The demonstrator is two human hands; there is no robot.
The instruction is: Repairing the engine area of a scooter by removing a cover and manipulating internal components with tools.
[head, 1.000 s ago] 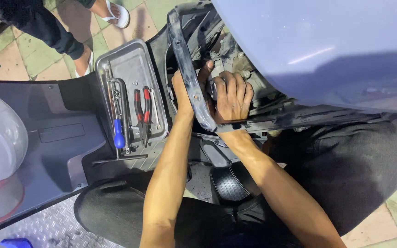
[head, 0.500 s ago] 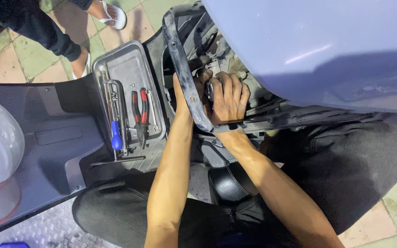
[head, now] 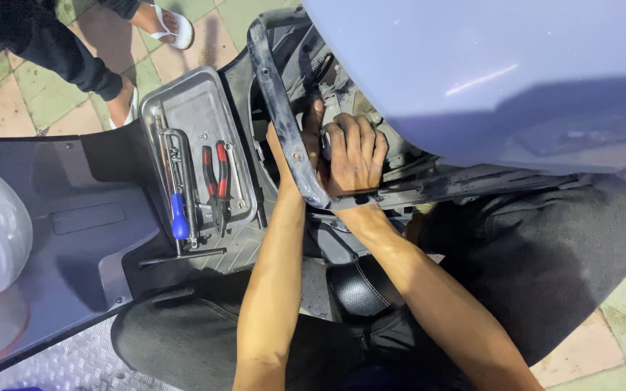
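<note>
Grey scooter guts, both hands buried in the opening behind the black frame bar [head: 284, 116].

My right hand [head: 355, 153] sits fingers curled, clenched over a grimy metal part [head: 331, 107] deep under the blue panel [head: 472, 65]; my left hand [head: 306, 148] reaches past the bar and touches the same part, but I can't tell its grip. Looks like I'm mid-way working that part by hand. Next move probably needs a tool from the steel tray [head: 197, 101] just left: red pliers [head: 215, 181], blue-handled driver [head: 179, 217].
</note>
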